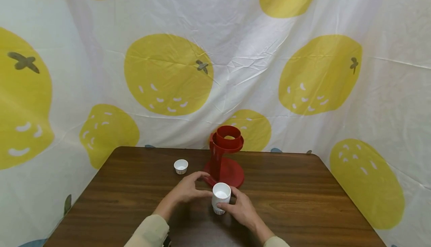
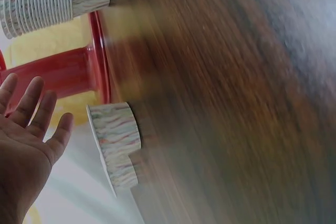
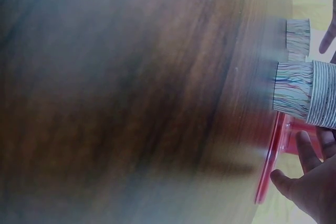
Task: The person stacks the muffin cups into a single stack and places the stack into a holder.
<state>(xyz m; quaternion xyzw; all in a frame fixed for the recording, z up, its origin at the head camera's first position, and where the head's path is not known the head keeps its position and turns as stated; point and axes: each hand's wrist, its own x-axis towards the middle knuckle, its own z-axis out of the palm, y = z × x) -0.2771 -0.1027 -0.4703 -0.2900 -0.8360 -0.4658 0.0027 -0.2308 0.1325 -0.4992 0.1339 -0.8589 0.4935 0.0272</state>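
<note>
A tall stack of small white paper cups with colored squiggly lines stands upright on the table, open ends up. My right hand grips the stack from its right side, thumb across the front and fingers behind. On the other side, my left hand is held beside the stack with fingers spread and nothing in its grasp; its open palm and fingers show in the left wrist view. A separate small paper cup sits upright to the left, farther back, and appears larger in the left wrist view.
Just behind the stack stands a red dispenser-like stand with a round base and a ring holder on top. The brown wooden table reaches back to a white cloth with yellow lemon prints.
</note>
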